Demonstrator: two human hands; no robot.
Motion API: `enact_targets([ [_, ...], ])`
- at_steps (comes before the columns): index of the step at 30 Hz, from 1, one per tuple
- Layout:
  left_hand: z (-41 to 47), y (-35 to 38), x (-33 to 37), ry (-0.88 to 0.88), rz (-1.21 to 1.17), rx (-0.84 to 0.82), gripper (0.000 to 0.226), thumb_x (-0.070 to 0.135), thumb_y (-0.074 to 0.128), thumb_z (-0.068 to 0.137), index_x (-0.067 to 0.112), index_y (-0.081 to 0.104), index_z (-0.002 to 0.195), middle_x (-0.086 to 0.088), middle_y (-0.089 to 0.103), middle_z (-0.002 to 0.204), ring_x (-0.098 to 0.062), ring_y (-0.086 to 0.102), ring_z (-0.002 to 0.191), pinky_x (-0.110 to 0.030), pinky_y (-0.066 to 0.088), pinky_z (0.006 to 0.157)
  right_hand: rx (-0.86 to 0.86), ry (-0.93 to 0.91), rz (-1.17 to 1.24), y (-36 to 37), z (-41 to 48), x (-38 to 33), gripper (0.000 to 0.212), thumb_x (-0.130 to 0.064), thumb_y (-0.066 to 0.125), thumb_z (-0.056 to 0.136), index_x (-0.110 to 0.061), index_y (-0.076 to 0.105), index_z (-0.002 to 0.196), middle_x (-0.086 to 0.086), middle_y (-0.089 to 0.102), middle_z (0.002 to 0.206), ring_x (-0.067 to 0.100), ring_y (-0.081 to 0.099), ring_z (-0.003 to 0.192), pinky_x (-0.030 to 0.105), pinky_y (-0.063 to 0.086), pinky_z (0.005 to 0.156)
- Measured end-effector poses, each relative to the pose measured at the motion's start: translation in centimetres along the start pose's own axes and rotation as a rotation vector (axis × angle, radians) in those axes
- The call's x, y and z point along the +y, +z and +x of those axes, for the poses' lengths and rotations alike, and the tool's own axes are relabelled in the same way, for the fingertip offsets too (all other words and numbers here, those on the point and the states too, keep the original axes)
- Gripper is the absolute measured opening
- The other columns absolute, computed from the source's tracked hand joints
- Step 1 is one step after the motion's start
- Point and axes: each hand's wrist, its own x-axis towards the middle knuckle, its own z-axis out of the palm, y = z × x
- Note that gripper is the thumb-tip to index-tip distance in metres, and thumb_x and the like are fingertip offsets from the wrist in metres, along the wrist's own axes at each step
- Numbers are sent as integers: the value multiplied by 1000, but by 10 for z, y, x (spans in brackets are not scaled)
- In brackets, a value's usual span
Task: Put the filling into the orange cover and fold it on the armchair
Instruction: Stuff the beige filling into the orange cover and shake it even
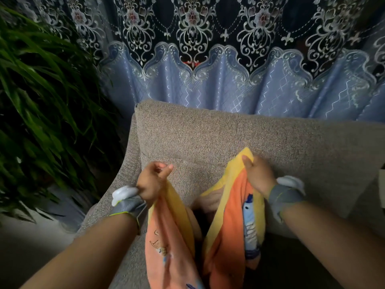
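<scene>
Orange cover (227, 232) with yellow lining held up between both hands, mouth spread apart. Left hand (151, 181) fisted on the left edge; right hand (258, 176) pinching the right edge. Pale filling (210, 202) shows inside the gap between them. Grey armchair (250, 138) just behind the hands; green plant (41, 101) beyond the left hand.
</scene>
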Motion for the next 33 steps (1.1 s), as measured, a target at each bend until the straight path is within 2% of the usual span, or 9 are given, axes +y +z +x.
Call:
enact_targets([
  [4, -10, 33, 19, -4, -67, 86, 12, 23, 60, 88, 12, 55, 88, 5, 50, 66, -8, 44, 60, -8, 36, 51, -226, -34, 97, 44, -38, -22, 31, -28, 44, 96, 1, 53, 105, 23, 60, 103, 34, 58, 102, 32, 37, 75],
  [8, -20, 55, 32, 15, -108, 109, 12, 23, 60, 88, 16, 54, 82, 7, 49, 64, -6, 43, 58, -15, 36, 55, -428, -165, 271, 55, -66, -47, 32, -21, 62, 84, -11, 52, 113, 1, 60, 99, 14, 56, 89, 23, 39, 75],
  [11, -24, 56, 36, 50, -161, 72, 15, 20, 59, 89, 19, 52, 76, 7, 48, 65, 4, 47, 51, -10, 35, 52, -563, -230, 258, 45, -64, -49, 12, -16, 67, 78, -22, 58, 82, -10, 60, 76, -11, 52, 60, 11, 40, 62],
  [16, -38, 54, 42, 121, -183, 10, 15, 24, 49, 94, 11, 55, 91, 5, 49, 66, 5, 47, 53, -9, 37, 53, -487, -256, 145, 42, -62, -48, 27, -17, 67, 76, -24, 51, 56, -12, 52, 54, -8, 44, 45, 12, 33, 49],
  [20, -35, 42, 31, -61, -372, -160, 47, 64, 44, 82, 23, 60, 98, 9, 60, 85, -8, 56, 86, -21, 43, 85, -368, -199, 205, 37, -58, -42, 19, -16, 66, 79, -23, 55, 65, -11, 54, 60, 2, 47, 54, 8, 33, 47],
  [22, -30, 34, 20, -49, -276, -323, 59, 72, 57, 63, 22, 60, 94, 3, 63, 88, -13, 58, 85, -39, 47, 86, -338, -168, 204, 32, -53, -41, 4, -18, 65, 80, -18, 62, 77, -4, 59, 67, 11, 52, 61, 11, 33, 50],
  [27, -19, 20, 12, 47, -2, -523, 42, 48, 81, 56, 20, 61, 80, 0, 61, 76, -15, 54, 72, -36, 43, 70, -352, -183, 191, 29, -49, -39, 2, -17, 65, 80, -15, 64, 80, -5, 60, 69, 7, 53, 61, 8, 33, 49],
  [30, -16, 16, 18, 196, 186, -570, 39, 51, 65, 71, 17, 62, 89, -2, 64, 83, -14, 56, 76, -32, 45, 74, -331, -198, 173, 27, -48, -39, 13, -18, 65, 81, -8, 66, 89, 0, 63, 78, 13, 55, 69, 17, 37, 54],
  [33, -19, 24, 29, 519, 538, -521, 34, 36, 45, 89, 5, 54, 100, -10, 59, 99, -23, 56, 88, -31, 43, 81, -276, -205, 134, 28, -47, -41, 16, -17, 65, 80, -4, 66, 88, 6, 64, 78, 18, 58, 73, 25, 35, 57],
])
